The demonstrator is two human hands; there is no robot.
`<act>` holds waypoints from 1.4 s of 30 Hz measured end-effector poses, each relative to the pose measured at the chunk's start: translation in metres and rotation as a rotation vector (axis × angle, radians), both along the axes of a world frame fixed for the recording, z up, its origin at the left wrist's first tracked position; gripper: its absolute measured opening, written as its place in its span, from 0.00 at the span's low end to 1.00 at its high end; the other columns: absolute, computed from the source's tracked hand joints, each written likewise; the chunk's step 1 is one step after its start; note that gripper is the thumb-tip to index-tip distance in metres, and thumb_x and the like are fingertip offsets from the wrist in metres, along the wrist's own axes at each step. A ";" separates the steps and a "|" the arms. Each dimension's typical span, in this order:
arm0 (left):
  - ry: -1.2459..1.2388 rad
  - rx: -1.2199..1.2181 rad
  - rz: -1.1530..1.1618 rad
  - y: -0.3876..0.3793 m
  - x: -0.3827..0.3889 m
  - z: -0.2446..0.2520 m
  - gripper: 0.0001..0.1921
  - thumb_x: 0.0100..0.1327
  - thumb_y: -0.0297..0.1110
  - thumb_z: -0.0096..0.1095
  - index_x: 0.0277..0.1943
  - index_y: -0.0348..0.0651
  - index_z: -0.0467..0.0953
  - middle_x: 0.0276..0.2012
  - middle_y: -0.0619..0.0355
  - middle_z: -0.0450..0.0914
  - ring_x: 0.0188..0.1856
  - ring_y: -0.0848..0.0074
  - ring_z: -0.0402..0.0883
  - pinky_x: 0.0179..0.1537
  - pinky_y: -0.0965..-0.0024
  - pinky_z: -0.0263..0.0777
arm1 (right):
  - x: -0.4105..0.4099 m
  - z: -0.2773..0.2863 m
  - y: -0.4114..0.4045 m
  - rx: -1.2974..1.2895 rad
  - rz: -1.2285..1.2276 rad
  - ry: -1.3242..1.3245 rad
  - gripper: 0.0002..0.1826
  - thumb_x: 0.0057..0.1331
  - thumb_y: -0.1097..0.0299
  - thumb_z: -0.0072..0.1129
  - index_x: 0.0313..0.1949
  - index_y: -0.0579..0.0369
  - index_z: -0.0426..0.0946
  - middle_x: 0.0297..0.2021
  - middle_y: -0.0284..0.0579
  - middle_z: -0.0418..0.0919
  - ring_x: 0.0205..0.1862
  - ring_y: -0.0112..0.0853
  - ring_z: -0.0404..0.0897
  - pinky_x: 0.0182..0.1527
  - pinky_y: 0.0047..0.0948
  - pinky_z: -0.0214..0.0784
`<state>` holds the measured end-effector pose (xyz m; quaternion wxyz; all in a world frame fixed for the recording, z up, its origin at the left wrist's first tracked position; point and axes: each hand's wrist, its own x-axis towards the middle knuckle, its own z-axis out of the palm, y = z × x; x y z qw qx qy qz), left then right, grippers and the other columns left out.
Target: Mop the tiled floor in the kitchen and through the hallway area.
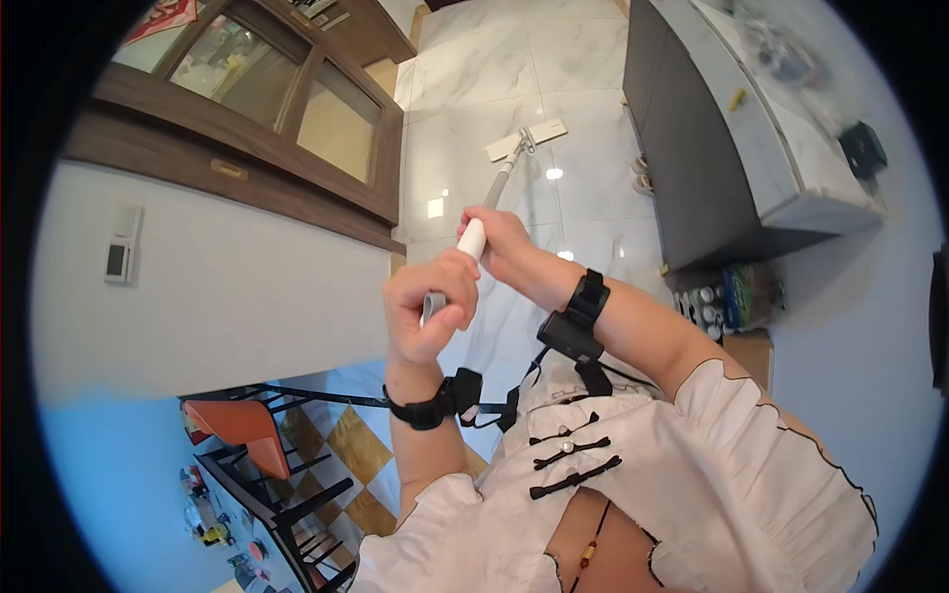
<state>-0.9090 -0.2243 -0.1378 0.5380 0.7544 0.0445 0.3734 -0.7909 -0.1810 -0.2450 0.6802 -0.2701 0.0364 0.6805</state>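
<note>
My left hand (434, 300) is wrapped around the top end of a flat mop's handle (472, 239), close to its grey looped end. A little lower on the same pole, my right hand (504, 241) grips the handle with bent fingers. From there the grey shaft (499, 189) slants away to a swivel joint (526, 141). The wide, pale mop head (549, 131) lies on the glossy marble-look floor tiles (474, 89), turned slightly across the passage. Black straps with small devices sit on both wrists.
A dark cabinet (697, 141) with a marble-look top lines the right, with shoes (642, 178) at its base and packed cans (704, 307) beside it. Wood-framed sliding glass doors (337, 118) stand left. An orange chair (241, 426) and a cluttered table (237, 511) are lower left.
</note>
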 end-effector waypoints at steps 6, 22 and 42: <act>0.062 0.155 0.129 0.024 0.076 -0.037 0.01 0.46 0.24 0.54 0.22 0.37 0.71 0.18 0.59 0.72 0.22 0.75 0.70 0.30 0.73 0.64 | 0.080 -0.035 0.034 0.004 0.159 -0.091 0.06 0.56 0.72 0.49 0.28 0.62 0.66 0.20 0.44 0.70 0.22 0.32 0.70 0.25 0.30 0.66; 0.021 0.420 0.337 0.006 0.168 -0.027 0.02 0.47 0.20 0.53 0.26 0.36 0.70 0.19 0.54 0.71 0.20 0.65 0.68 0.23 0.69 0.61 | 0.177 0.042 -0.009 0.464 0.732 -0.711 0.14 0.61 0.73 0.47 0.47 0.58 0.66 0.40 0.36 0.67 0.41 0.18 0.66 0.47 0.16 0.59; 0.068 0.169 0.246 0.398 0.154 0.069 0.06 0.33 0.21 0.57 0.18 0.37 0.68 0.16 0.55 0.68 0.20 0.65 0.70 0.23 0.70 0.64 | 0.143 -0.039 0.514 -0.324 0.584 0.038 0.07 0.58 0.75 0.45 0.36 0.61 0.61 0.23 0.45 0.70 0.22 0.34 0.74 0.28 0.36 0.72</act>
